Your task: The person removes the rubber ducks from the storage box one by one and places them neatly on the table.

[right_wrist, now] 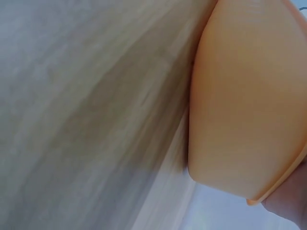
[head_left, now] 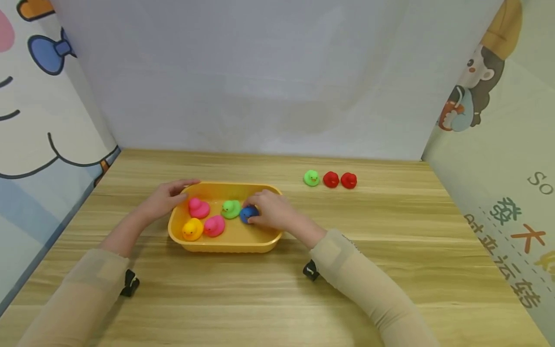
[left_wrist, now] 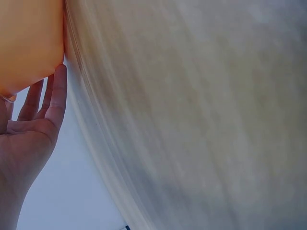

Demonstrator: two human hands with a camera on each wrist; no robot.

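Note:
A yellow-orange plastic basket (head_left: 225,247) sits on the wooden table. At its left end my left hand (head_left: 161,201) grips the rim, thumb over the edge; in the left wrist view that hand's fingers (left_wrist: 57,96) lie against the outside wall. Inside the basket, toward the right, my right hand (head_left: 270,209) pinches a small blue rubber duck (head_left: 247,214), partly covered by the fingers. Beside it in the basket are a green duck (head_left: 231,209), two pink ducks, one at the back (head_left: 199,208), and a yellow duck (head_left: 192,229). The right wrist view shows mostly the basket's outer wall (right_wrist: 244,105).
Behind and right of the basket, a green duck (head_left: 311,178) and two red ducks, one in the middle (head_left: 331,179), stand in a row on the table (head_left: 390,217). A pale backdrop (head_left: 269,96) rises at the back, with printed cloth on both sides.

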